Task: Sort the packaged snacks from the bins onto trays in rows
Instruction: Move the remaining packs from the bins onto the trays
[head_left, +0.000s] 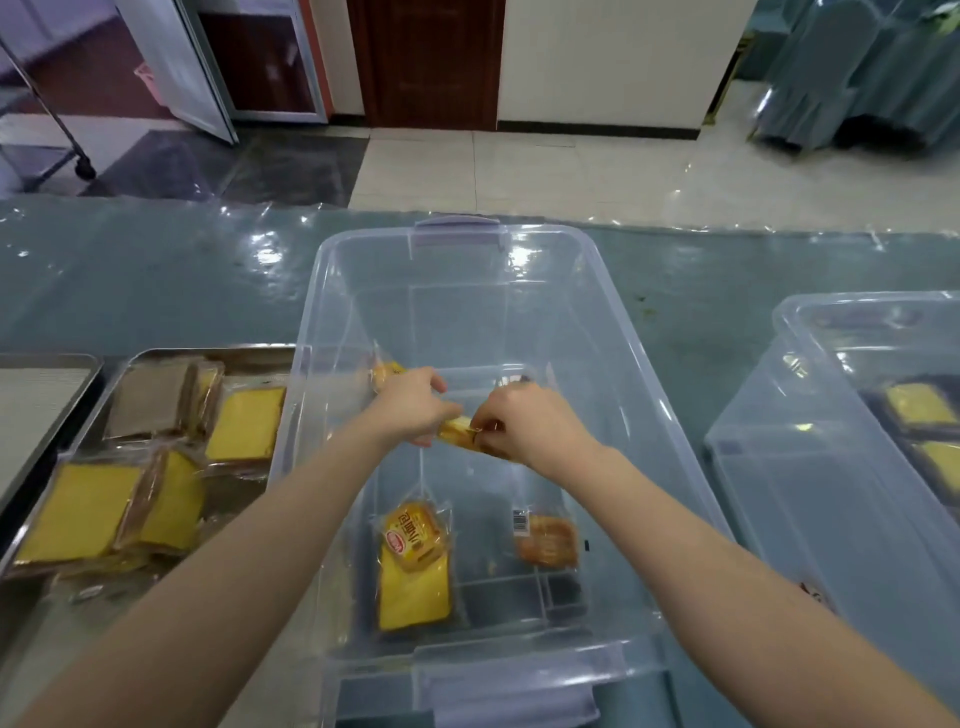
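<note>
Both my hands reach into a clear plastic bin (332, 291) in the middle of the table. My left hand (410, 405) and my right hand (524, 426) pinch the two ends of one small yellow snack packet (457, 431) held above the bin floor. Another packet (387, 371) shows just behind my left hand. On the bin floor lie a yellow cake packet (413, 566) and a smaller orange-brown packet (545, 540). To the left, a metal tray (156, 356) holds several yellow and brown cake packets (244, 423).
A second clear bin (831, 467) with yellow packets stands at the right. Another metal tray (47, 374) sits at the far left edge. The table wears a glossy plastic sheet. Beyond its far edge are tiled floor, a door and a wheeled rack.
</note>
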